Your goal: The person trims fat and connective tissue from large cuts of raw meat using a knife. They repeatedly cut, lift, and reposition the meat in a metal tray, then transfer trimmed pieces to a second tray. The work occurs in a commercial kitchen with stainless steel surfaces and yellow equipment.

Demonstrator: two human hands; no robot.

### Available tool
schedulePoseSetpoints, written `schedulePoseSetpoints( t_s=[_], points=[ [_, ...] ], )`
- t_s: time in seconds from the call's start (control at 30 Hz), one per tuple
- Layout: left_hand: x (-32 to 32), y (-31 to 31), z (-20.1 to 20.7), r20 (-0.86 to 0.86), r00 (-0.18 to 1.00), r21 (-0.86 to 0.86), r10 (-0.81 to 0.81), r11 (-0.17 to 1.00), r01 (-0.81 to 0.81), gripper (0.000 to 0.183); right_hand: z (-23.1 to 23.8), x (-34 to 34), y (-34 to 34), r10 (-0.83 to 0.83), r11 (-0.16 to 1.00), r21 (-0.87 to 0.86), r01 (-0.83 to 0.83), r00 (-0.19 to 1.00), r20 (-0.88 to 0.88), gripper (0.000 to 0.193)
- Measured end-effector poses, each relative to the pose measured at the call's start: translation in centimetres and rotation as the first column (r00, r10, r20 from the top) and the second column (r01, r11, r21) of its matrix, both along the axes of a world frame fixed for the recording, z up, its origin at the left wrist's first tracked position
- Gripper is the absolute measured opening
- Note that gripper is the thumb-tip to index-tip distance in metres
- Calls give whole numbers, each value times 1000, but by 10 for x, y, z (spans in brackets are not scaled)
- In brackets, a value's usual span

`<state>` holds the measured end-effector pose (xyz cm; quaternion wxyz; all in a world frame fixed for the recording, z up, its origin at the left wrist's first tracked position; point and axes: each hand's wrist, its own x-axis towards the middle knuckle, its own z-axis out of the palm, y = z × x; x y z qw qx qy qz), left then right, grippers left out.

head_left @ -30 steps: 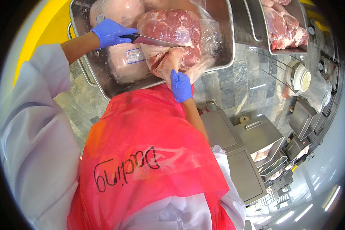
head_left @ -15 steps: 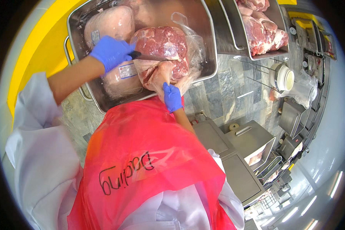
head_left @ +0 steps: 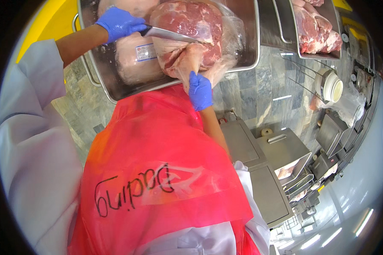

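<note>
My left hand (head_left: 120, 24), in a blue glove, is closed around the dark handle of a knife. The knife's bright blade (head_left: 172, 35) lies across a large cut of red raw meat (head_left: 185, 19), its tip near where a pale flap begins. Gloved in blue too, my right hand (head_left: 200, 91) grips this pale flap of skin or fat (head_left: 190, 59) at the meat's near side. Clear plastic wrap (head_left: 234, 36) lies around the cut. Beside it on the left is a wrapped pale piece of meat (head_left: 132, 70) with a label (head_left: 145, 52).
The meat sits in a deep metal tub (head_left: 258, 42) with side handles. Another metal tub (head_left: 319, 56) holding red meat stands at the far right. A white bucket (head_left: 331, 88), a clear plastic bag (head_left: 349, 104) and a steel cabinet (head_left: 259, 193) are to the right over grey tiles.
The view has shifted, so the tub sits higher in the picture. My left hand has drawn slightly left and away, and more of the blade shows. My right hand keeps hold of the flap.
</note>
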<state>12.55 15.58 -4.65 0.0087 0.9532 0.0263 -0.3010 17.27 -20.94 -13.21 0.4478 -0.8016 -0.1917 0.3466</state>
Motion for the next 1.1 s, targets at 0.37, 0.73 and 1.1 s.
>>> schedulePoseSetpoints(
  t_s=[0.37,0.73,1.1],
  points=[
    [53,-33,-35,140,990,-195,-9,980,37,35,2,-6,-26,-41,995,-92,35,997,-67,50],
    [-72,-45,135,194,946,-159,260,960,-231,40,-12,8,-21,-116,993,0,118,983,-143,49],
    [-76,-83,108,288,955,-71,70,996,-51,36,-33,2,-27,-132,989,54,140,983,-127,47]
  ],
)
